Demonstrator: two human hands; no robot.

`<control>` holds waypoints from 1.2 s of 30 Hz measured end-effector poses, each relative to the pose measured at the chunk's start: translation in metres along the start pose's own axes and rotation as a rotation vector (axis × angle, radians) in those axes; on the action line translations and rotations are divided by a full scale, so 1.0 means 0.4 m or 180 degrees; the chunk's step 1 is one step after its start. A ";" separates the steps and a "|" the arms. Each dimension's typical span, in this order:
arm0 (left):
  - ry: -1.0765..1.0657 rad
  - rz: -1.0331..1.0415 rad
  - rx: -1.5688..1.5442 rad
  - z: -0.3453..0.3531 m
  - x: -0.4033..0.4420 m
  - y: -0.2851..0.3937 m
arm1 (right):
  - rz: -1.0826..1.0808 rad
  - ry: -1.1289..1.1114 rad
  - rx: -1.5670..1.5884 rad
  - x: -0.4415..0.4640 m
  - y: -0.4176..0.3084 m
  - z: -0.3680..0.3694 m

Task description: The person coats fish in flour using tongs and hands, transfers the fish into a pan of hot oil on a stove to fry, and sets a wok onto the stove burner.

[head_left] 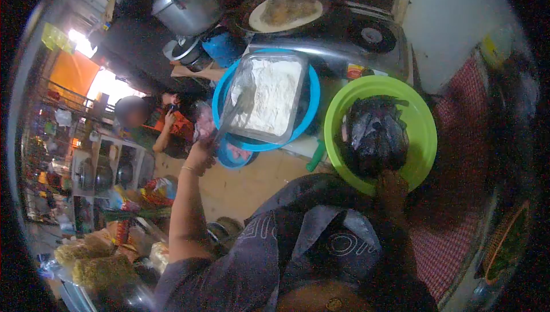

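Note:
My left hand [200,156] is closed round the handle of a long metal utensil [232,116], whose far end reaches into the white flour. The flour fills a clear rectangular tub [295,118], resting in a round blue basin [313,91]. Below the tub, a small blue bowl [234,163] holds pink pieces that look like raw meat. On the other side, my right hand [392,187] reaches over the rim of a lime-green basin [424,131] and meets a black plastic bag [375,131] inside it. Shadow and the bag hide its fingers.
A wide pan [286,11] with frying food stands on the gas stove [372,40]. A green handle [316,156] lies between the basins. At left are a metal pot [186,6], a blue container [220,46], another person [169,123] and packaged goods [103,263].

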State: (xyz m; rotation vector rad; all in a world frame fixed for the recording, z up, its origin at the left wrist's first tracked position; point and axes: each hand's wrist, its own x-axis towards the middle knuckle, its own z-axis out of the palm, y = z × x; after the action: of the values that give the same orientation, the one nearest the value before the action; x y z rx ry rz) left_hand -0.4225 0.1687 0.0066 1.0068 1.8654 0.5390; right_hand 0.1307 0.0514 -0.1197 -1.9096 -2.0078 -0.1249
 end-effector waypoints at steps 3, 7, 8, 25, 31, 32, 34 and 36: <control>0.0002 0.0106 -0.0063 -0.002 0.048 -0.072 | 0.0087 -0.0224 -0.0080 0.008 -0.009 -0.014; 0.0233 0.0519 0.0152 0.028 0.033 -0.087 | 0.0179 -0.0498 -0.0263 0.008 -0.020 -0.024; 0.0233 0.0588 0.0347 0.034 0.023 -0.085 | 0.0462 -0.0794 -0.0202 0.008 -0.024 -0.026; 0.0704 0.1441 0.2741 0.088 -0.035 0.124 | 0.0657 -0.0755 0.0011 -0.020 0.024 0.042; 0.0661 0.1239 0.2664 0.078 0.007 0.106 | 0.0412 -0.0404 -0.0254 -0.021 0.029 0.050; 0.0731 0.1102 0.2759 0.074 0.029 0.092 | 0.0449 -0.0476 -0.0182 -0.017 0.027 0.048; 0.0843 0.1064 0.2686 0.061 0.070 0.047 | 0.0568 -0.0781 -0.0060 0.003 0.017 0.028; 0.0831 0.1259 0.2277 0.044 0.106 -0.005 | 0.0562 -0.0817 -0.0004 0.015 0.010 0.020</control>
State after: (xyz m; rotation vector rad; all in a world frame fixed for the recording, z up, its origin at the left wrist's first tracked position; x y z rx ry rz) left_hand -0.4183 0.2016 -0.0251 1.8761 2.1537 0.2202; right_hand 0.1329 0.0600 -0.1260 -2.1871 -1.9792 0.1733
